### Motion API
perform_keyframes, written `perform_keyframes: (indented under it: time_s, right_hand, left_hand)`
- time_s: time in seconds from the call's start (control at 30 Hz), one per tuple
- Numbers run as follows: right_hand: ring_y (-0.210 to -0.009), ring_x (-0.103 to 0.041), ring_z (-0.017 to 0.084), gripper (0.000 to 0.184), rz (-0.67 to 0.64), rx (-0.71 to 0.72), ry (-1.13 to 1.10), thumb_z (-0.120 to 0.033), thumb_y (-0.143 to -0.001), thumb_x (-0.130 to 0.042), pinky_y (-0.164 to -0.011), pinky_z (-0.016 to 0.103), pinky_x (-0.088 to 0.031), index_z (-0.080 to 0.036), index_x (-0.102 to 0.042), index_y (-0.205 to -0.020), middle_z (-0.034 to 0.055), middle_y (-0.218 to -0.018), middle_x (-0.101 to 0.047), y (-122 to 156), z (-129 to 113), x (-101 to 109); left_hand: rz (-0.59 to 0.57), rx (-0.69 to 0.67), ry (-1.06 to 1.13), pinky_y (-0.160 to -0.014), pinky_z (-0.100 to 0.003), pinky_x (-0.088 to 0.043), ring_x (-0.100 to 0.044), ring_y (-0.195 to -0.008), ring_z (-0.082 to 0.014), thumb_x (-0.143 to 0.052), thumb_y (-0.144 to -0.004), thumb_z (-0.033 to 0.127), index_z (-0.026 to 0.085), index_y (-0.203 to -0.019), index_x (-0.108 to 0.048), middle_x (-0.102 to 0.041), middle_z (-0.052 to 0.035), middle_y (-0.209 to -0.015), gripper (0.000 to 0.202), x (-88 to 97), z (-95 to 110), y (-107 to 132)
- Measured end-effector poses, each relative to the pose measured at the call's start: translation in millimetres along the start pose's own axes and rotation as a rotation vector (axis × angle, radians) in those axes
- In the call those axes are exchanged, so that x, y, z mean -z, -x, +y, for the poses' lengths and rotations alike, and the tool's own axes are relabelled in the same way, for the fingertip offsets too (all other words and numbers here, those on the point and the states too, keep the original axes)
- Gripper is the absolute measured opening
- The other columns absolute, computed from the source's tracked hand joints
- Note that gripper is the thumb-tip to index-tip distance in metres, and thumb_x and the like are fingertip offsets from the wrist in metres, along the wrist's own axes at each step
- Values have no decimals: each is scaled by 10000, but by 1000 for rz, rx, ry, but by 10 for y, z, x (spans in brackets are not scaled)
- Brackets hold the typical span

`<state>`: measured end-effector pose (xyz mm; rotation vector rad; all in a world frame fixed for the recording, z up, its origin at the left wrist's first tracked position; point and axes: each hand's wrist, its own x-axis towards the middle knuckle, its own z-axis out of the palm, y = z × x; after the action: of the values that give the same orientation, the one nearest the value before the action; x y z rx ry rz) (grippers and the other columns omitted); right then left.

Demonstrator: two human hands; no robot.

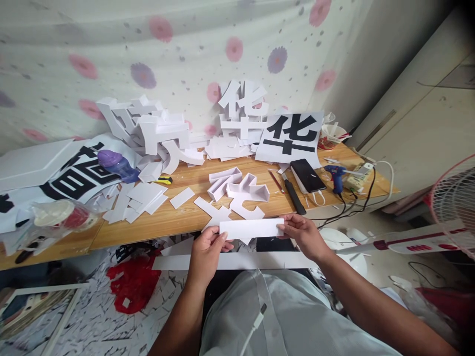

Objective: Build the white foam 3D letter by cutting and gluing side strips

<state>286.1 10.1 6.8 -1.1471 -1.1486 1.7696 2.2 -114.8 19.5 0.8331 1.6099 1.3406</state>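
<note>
Between my two hands, level at the table's front edge, is a white foam board strip [252, 229]. My left hand [208, 249] pinches its left end, thumb on top. The right end is gripped by the thumb and fingers of my right hand [302, 235]. Just beyond the strip lie flat white cut-out character pieces [248, 208]. Behind them stand hollow white walled pieces [248, 189]. A longer white strip [237, 260] lies across my lap below the hands.
On the wooden table [189, 175] are a blue glue gun [336, 177], a phone [308, 174], a black-handled knife [295, 198] and a yellow cutter [165, 180]. White three-dimensional characters [243, 106] stand behind, beside a printed sheet [267, 148]. A fan [454, 202] is at right; scraps cover the floor.
</note>
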Motion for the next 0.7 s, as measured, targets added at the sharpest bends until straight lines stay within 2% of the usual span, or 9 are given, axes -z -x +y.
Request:
perform_keyframes:
  time_s: [0.1,0.2,0.3,0.4,0.47,0.6,0.7]
  right_hand:
    - [-762,-706,203,511,39,48,42,-580,-632,-1025,-728,347,-648,-219,-778,-895,38,-831,-774,-15,8,14]
    - [-737,-684,192,475,46,121,108,-592,-661,-1005,-715,328,-608,-222,-788,-867,35,-802,-766,-34,16,33]
    - [-735,-672,189,434,49,229,193,-608,-723,-963,-716,321,-571,-228,-799,-855,37,-802,-770,-59,27,55]
    - [-756,-675,198,415,97,362,309,-628,-792,-907,-720,327,-551,-233,-798,-857,47,-850,-777,-118,33,73]
    - [-750,-673,203,415,140,443,388,-641,-833,-867,-698,329,-541,-234,-792,-858,50,-858,-772,-184,27,88]
    - [-760,-711,223,364,180,583,555,-601,-931,-781,-715,347,-567,-238,-803,-933,57,-866,-783,-342,-38,142]
    - [-792,-742,229,289,181,699,752,-496,-985,-740,-747,360,-590,-246,-814,-1110,72,-967,-810,-434,-159,194]
  left_hand:
    - [21,-70,-141,-711,-309,-608,-757,-737,-213,-749,-923,541,190,-972,-771,-789,-39,-810,356,19,33,4]
    - [101,-220,-317,-741,-287,-563,-702,-760,-190,-746,-921,471,213,-868,-768,-763,-19,-800,264,32,68,-33]
    - [138,-349,-416,-778,-282,-543,-680,-796,-180,-742,-919,400,224,-938,-789,-773,-15,-888,182,37,88,-133]
    - [150,-415,-481,-811,-288,-548,-692,-809,-180,-735,-922,344,233,-1042,-809,-791,-18,-935,179,22,113,-294]
    - [153,-450,-529,-827,-289,-549,-708,-838,-187,-731,-931,326,235,-1049,-814,-803,-26,-965,170,-6,144,-426]
    - [135,-440,-619,-839,-294,-546,-750,-890,-206,-706,-968,293,242,-1068,-816,-828,-35,-979,156,-114,213,-697]
    - [124,-411,-691,-838,-301,-540,-766,-920,-222,-680,-992,259,245,-1148,-808,-840,-46,-1004,201,-237,246,-860]
